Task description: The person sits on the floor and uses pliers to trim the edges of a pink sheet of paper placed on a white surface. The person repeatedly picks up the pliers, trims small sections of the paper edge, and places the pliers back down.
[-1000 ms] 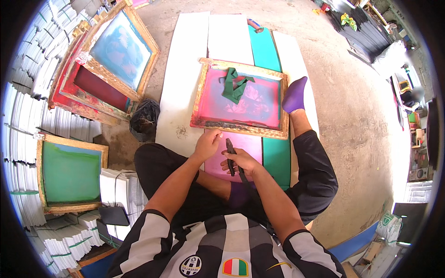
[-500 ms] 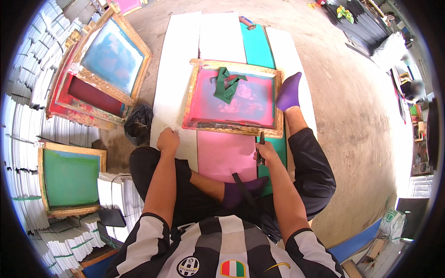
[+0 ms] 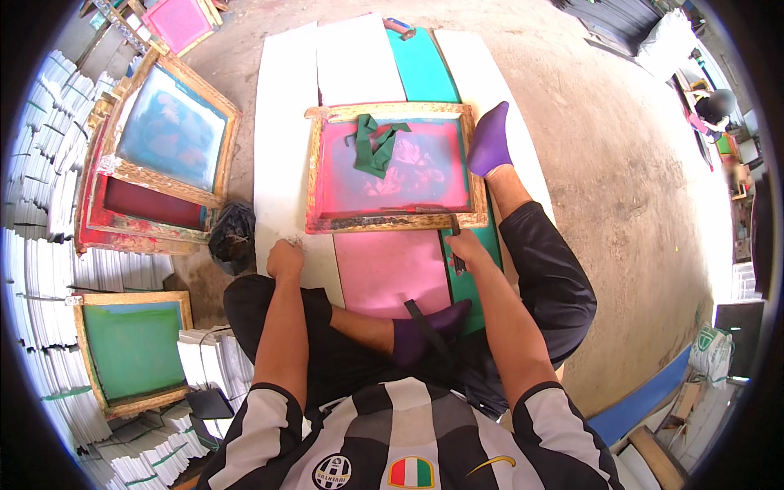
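Observation:
My right hand (image 3: 467, 248) is wrapped around a dark slim hand tool (image 3: 456, 222), perhaps pliers. The tool's tip overlaps the near edge of a wooden screen-printing frame (image 3: 343, 224). Pink and blue mesh fills that frame, and a crumpled strip of green cloth (image 3: 372, 158) lies on it. A thin dark rod (image 3: 408, 210) rests along the near rail. To the left, my left hand (image 3: 285, 260) is closed, knuckles up, over the white board (image 3: 282, 163). Small thin bits (image 3: 299, 242) lie beside its fingers; whatever those fingers hold is hidden.
My purple-socked foot (image 3: 492, 143) presses against the frame's right side. A hammer (image 3: 400, 29) lies at the far end of the boards. Leftward are a black plastic bag (image 3: 233, 238), more frames (image 3: 173, 135), a green-mesh frame (image 3: 135, 351) and stacked white sheets (image 3: 122, 261).
The whole view has shifted, so the boards and frame appear farther left. My left hand has drawn slightly nearer to me. The tool in my right hand now overlaps the frame's near edge.

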{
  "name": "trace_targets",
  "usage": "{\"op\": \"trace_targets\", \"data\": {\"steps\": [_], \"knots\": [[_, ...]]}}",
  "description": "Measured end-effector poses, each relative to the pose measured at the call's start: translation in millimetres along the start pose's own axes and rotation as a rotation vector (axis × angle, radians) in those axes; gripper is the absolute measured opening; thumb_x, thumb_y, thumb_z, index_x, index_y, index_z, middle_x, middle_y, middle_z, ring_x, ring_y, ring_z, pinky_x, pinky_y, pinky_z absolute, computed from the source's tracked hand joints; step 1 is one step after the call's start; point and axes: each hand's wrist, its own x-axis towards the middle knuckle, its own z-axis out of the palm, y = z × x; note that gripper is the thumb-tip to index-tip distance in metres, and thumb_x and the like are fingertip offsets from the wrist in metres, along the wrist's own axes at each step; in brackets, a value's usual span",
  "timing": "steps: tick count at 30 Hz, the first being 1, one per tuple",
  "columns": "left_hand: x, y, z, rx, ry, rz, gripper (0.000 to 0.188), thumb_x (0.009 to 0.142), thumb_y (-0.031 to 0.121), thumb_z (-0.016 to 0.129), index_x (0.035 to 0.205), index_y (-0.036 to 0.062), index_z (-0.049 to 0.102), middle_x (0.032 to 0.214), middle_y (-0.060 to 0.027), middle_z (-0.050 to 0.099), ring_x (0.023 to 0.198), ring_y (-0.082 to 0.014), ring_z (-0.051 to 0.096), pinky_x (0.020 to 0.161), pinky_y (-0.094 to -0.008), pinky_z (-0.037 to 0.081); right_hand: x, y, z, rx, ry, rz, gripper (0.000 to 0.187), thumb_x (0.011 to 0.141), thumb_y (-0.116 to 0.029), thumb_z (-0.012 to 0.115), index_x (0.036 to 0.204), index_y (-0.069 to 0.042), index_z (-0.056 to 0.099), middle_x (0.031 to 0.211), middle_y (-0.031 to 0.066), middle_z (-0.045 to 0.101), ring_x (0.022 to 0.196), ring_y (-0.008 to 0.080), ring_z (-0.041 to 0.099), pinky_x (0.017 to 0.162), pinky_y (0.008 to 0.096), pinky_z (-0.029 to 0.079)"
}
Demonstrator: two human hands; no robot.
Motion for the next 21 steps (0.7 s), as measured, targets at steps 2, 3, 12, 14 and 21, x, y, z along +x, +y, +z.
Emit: {"op": "trace_targets", "data": {"steps": [2,3,12,14,21], "knots": [[-2,2,-4,-0.045,-0.024,0.030,0.035,0.093,0.036,0.069,0.116,0.0092,0.071,0.117,-0.0170,0.073,0.107,-0.0375,0.071,0.088,-0.0496,0.057,-3,-5,1,-0.002,0.014,0.004,0.022,0.088,-0.012,0.060,0.087,0.009,0.059,0.074,0.0166,0.057,0.053,0.0294,0.059,0.037,0.0479,0.042],[-2,3,-4,-0.070,-0.035,0.043,0.034,0.093,0.035,0.070,0.116,0.0100,0.071,0.117,-0.0163,0.073,0.106,-0.0370,0.071,0.088,-0.0493,0.057,-2,-6,1,-0.020,0.011,0.021,0.023,0.089,-0.013,0.061,0.090,0.009,0.058,0.074,0.0165,0.057,0.053,0.0291,0.060,0.038,0.0474,0.043],[-3,12,17,-0.349,0.073,0.306,0.026,0.090,0.016,0.065,0.115,0.0113,0.070,0.113,-0.0133,0.073,0.105,-0.0359,0.069,0.088,-0.0490,0.055,12,-9,-1,-0.262,0.076,0.114,0.027,0.093,-0.015,0.063,0.101,0.010,0.057,0.074,0.0180,0.058,0.054,0.0301,0.063,0.040,0.0476,0.048],[-5,16,13,-0.322,0.066,0.338,0.025,0.090,0.015,0.065,0.114,0.0114,0.071,0.114,-0.0139,0.072,0.106,-0.0368,0.068,0.088,-0.0498,0.055,13,-9,-2,-0.291,0.092,0.107,0.026,0.092,-0.014,0.062,0.101,0.010,0.057,0.073,0.0186,0.059,0.053,0.0306,0.063,0.040,0.0481,0.048],[-2,13,22,-0.325,0.085,0.405,0.026,0.090,0.013,0.063,0.114,0.0088,0.069,0.112,-0.0174,0.070,0.105,-0.0401,0.067,0.087,-0.0516,0.055,5,-14,0,-0.290,0.096,0.097,0.014,0.089,-0.007,0.054,0.095,0.006,0.057,0.070,0.0180,0.061,0.049,0.0269,0.061,0.037,0.0448,0.045]]}}
